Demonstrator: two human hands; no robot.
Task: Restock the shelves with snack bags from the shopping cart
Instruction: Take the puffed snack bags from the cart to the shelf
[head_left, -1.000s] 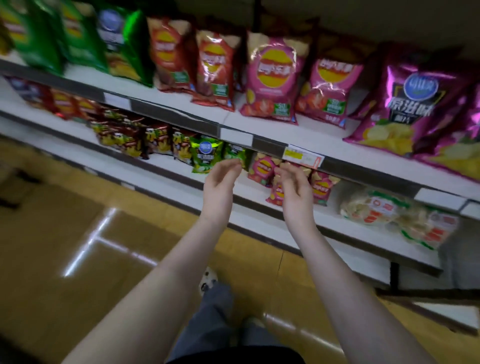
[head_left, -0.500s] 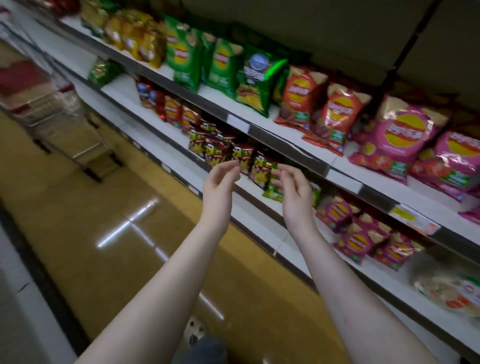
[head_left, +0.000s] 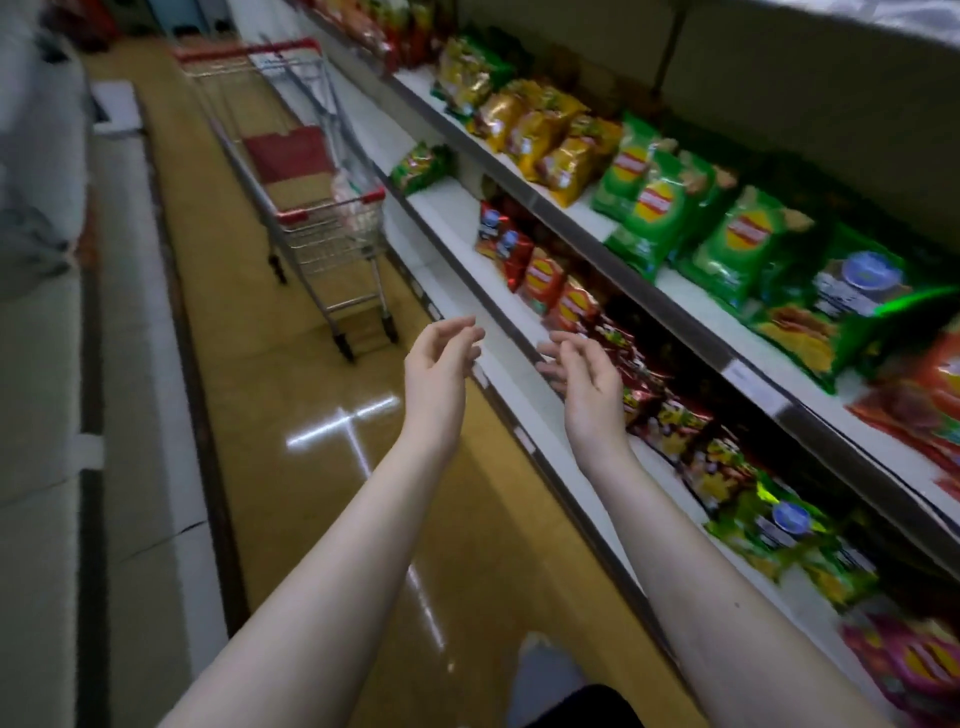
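Observation:
Both my hands are raised in front of me over the aisle floor, empty, fingers loosely curved. My left hand (head_left: 441, 358) hangs over the floor; my right hand (head_left: 582, 369) is beside the edge of the lower shelf (head_left: 498, 353). A wire shopping cart (head_left: 311, 208) with red trim stands further down the aisle against the shelving, holding pale bags (head_left: 353, 192) at its near end. Green chip bags (head_left: 660, 208) and yellow bags (head_left: 540, 130) fill the upper shelf. Red chip bags (head_left: 545, 275) line the lower shelf.
The shelving runs along the right side of the aisle. A lone green bag (head_left: 421, 166) sits on the lower shelf near the cart. A pale low unit (head_left: 57, 415) borders the yellow floor on the left. My shoe (head_left: 545, 670) shows at the bottom.
The view has swung left along the aisle, bringing the cart fully into sight ahead. Both hands stay raised and empty, now slightly further apart.

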